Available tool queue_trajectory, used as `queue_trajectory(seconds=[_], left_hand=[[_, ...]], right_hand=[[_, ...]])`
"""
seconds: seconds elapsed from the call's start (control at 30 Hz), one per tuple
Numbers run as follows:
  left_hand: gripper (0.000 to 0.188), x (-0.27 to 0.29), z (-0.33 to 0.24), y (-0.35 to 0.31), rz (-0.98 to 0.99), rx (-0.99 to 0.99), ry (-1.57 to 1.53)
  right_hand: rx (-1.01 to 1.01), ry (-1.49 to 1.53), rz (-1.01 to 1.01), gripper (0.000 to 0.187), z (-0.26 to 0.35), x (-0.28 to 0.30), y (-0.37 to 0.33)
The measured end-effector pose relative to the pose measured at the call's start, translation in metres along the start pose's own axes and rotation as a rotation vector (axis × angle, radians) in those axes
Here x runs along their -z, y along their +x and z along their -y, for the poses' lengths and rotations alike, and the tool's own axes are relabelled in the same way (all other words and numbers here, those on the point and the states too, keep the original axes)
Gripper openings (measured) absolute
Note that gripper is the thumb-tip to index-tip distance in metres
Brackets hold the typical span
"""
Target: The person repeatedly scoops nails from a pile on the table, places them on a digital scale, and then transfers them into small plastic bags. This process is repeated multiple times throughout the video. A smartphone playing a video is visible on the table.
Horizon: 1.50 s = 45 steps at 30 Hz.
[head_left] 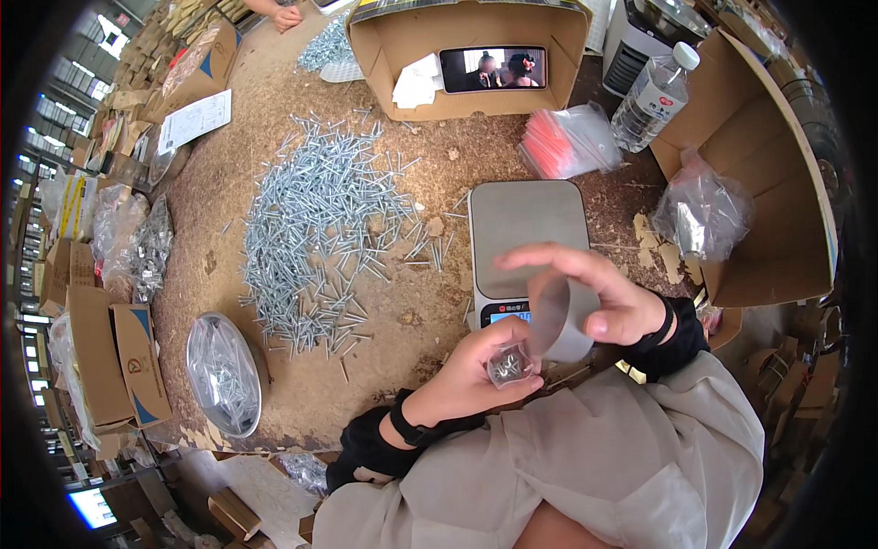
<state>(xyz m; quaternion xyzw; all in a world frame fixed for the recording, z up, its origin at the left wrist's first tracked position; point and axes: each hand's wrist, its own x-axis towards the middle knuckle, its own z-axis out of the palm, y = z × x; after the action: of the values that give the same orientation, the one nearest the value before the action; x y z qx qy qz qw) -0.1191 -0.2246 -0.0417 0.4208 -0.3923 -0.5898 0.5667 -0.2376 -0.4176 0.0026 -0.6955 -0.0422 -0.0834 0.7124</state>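
Observation:
My left hand [462,371] is closed round a small clear plastic bag [509,364] with a few screws in it. Close beside it, my right hand [617,297] grips a grey metal cup-like scoop [569,320] between thumb and fingers, its index finger stretched out. The scoop's lip is next to the bag's mouth; whether they touch I cannot tell. Both hands are in front of a digital scale [530,229] with a grey plate and a lit display, partly hidden by the hands. Left of the scale spreads a big heap of silvery screws [306,220].
An oval metal bowl [224,375] holding bagged screws stands at the left. Beyond the scale lie red-edged plastic bags [567,142], a water bottle [654,99] and an open carton [466,108] with a phone [494,69]. Another carton [754,165] stands right. Another person's hand [285,16] shows far off.

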Motion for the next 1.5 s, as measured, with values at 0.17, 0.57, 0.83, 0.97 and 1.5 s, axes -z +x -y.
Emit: queue_trajectory(seconds=[0.17,0.57,0.83,0.97,1.5], left_hand=[[0.056,0.000,-0.011,0.000,-0.094,-0.101,-0.068],[0.111,-0.002,-0.021,-0.001,-0.227,-0.299,0.058],[0.094,0.005,-0.017,-0.005,0.038,-0.351,0.119],[0.062,0.003,-0.017,-0.017,-0.197,-0.351,0.260],[0.010,0.001,-0.028,-0.009,-0.331,-0.762,0.960]], right_hand=[[0.004,-0.971,-0.066,0.083,0.000,0.022,0.011],[0.374,-0.744,-0.061,0.045,-0.002,-0.019,0.012],[0.471,-0.737,-0.052,0.020,-0.007,-0.017,0.005],[0.494,-0.842,-0.127,0.019,0.000,-0.015,0.001],[0.562,-0.564,-0.012,0.011,-0.004,-0.023,0.005]])
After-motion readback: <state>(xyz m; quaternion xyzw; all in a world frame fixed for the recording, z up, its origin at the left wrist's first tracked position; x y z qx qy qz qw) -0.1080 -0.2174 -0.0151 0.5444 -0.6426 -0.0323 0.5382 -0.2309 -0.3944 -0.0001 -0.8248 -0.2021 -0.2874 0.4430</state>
